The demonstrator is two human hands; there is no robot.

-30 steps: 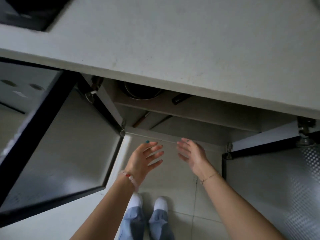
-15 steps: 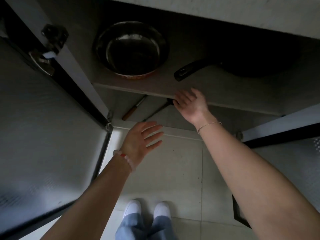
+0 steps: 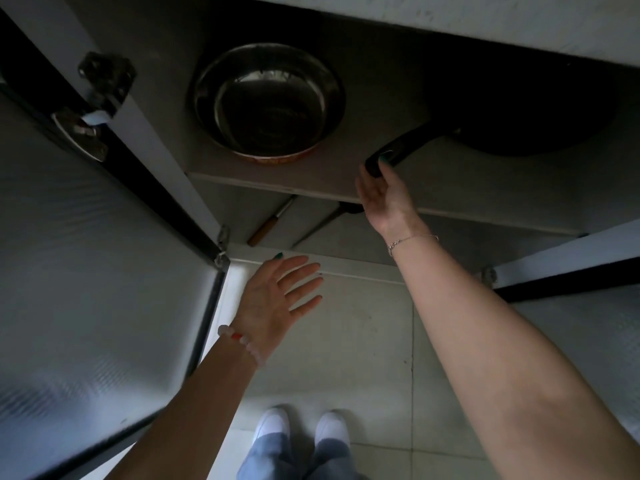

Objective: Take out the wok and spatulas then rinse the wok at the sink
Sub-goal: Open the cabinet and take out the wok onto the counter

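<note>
At 7 o'clock the left hand (image 3: 277, 299) hovered with fingers spread, holding nothing. At 2 o'clock the right hand (image 3: 382, 194), fingers nearly straight, touched the end of the handle (image 3: 405, 147) without gripping it. Farther along the same line the wok (image 3: 519, 116) sat deep on the upper shelf (image 3: 450, 181). It was probably heavy and rigid, best drawn out by that handle with the rim supported.

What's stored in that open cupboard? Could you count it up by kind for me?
Wok: 1
Metal bowl: 1
Utensil handles: 2, their working ends hidden
Total: 4
</note>
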